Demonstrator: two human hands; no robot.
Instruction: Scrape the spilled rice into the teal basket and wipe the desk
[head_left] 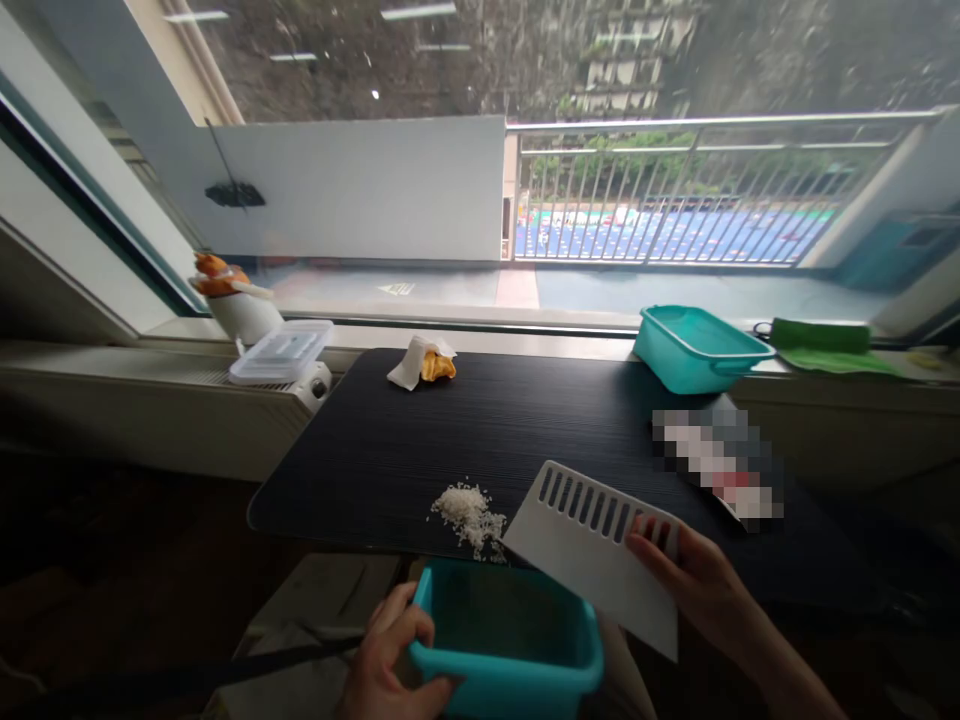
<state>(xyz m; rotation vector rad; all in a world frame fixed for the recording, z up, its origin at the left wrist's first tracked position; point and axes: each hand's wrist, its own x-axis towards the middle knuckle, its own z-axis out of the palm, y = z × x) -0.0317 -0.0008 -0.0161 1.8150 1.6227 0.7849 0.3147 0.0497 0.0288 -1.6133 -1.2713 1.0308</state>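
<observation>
My left hand [390,655] is closed on the near-left rim of a teal plastic tub [510,640], held just below the front edge of the black table [525,430]. My right hand [694,580] grips a flat white slotted scraper [592,545], its lower left corner touching the tabletop beside a small pile of white rice grains [469,512] near the table's front edge. The tub's opening sits right under that edge, below the rice.
A second teal tub [697,345] rests at the table's far right by the window sill. A crumpled white tissue with something orange [424,362] lies at the far edge. A clear lidded box [281,352] and a white appliance sit left on the sill; a blurred packet [716,455] lies right.
</observation>
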